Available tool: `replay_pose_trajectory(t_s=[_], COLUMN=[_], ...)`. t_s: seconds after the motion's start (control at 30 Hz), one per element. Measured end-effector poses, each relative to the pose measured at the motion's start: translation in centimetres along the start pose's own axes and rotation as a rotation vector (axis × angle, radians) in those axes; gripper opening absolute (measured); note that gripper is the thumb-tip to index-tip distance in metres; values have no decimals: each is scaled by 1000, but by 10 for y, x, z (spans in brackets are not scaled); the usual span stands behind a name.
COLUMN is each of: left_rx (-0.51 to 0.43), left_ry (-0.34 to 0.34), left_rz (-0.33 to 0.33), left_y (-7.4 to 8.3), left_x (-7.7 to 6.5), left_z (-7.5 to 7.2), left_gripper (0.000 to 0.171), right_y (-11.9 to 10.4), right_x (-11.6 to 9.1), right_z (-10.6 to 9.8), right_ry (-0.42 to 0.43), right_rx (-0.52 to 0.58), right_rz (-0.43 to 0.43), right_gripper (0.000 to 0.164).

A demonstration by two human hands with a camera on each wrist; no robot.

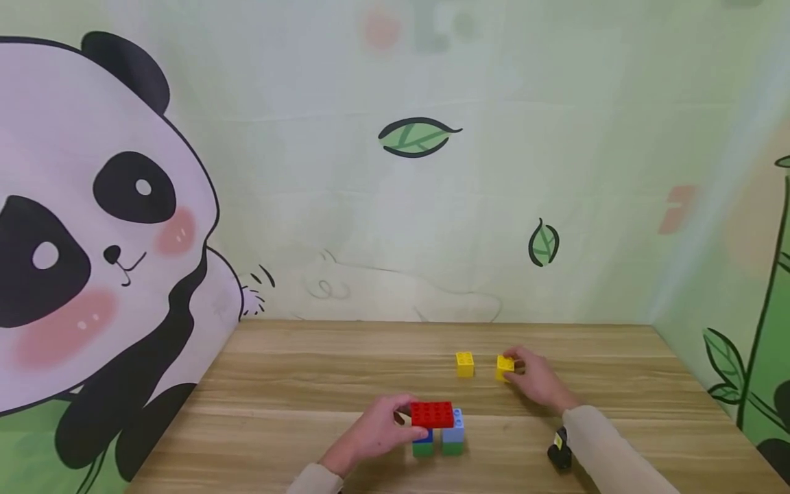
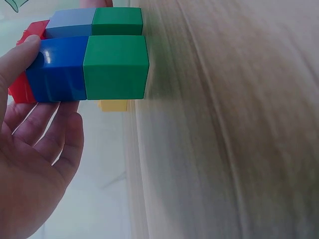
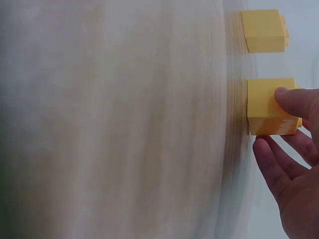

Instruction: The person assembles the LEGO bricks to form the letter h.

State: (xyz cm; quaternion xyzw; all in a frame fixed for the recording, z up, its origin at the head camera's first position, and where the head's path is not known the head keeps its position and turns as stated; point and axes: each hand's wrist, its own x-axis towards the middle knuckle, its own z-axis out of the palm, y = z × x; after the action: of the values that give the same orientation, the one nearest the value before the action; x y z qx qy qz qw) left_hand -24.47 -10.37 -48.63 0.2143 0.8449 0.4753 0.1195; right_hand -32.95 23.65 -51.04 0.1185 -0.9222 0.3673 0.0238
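My left hand (image 1: 378, 429) grips a small arch of toy building blocks at its upper left side, thumb in front and fingers behind. A long red block (image 1: 432, 414) bridges the top. Beneath it stand two columns: a dark blue block (image 2: 57, 68) on a green block (image 2: 117, 67), and a light blue block (image 1: 453, 432) on another green block (image 1: 452, 449). Farther back, my right hand (image 1: 539, 381) pinches a square yellow block (image 1: 504, 368) between thumb and fingers; its base is at the tabletop in the right wrist view.
A second yellow block (image 1: 465, 364) stands just left of the pinched one. Under the right sleeve (image 1: 611, 446) shows a small black object (image 1: 559, 453) with a yellow label. The wooden table (image 1: 321, 357) ends at a wall cloth printed with a panda (image 1: 111, 206) and leaves.
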Motion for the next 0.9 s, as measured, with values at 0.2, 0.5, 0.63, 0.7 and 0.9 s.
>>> replay_pose_trajectory(t_s=[0.2, 0.5, 0.63, 0.7, 0.9], left_rx=[4, -6, 3, 11, 27], left_ry=[2, -1, 0, -1, 0], left_rz=[1, -17, -12, -6, 21], left_y=[1, 3, 4, 3, 2], left_x=[0, 0, -1, -2, -2], left_z=[1, 1, 1, 1, 1], left_gripper=[33, 32, 31, 31, 32], right_y=[-2, -13, -21, -25, -35], right_x=[-6, -18, -24, -27, -34], right_z=[1, 1, 1, 1, 1], right_ry=[-25, -60, -83, -88, -93], right_rx=[-19, -47, -69, -78, -80], right_rz=[-13, -74, -86, -99, -152], right_gripper=[32, 33, 34, 34, 34])
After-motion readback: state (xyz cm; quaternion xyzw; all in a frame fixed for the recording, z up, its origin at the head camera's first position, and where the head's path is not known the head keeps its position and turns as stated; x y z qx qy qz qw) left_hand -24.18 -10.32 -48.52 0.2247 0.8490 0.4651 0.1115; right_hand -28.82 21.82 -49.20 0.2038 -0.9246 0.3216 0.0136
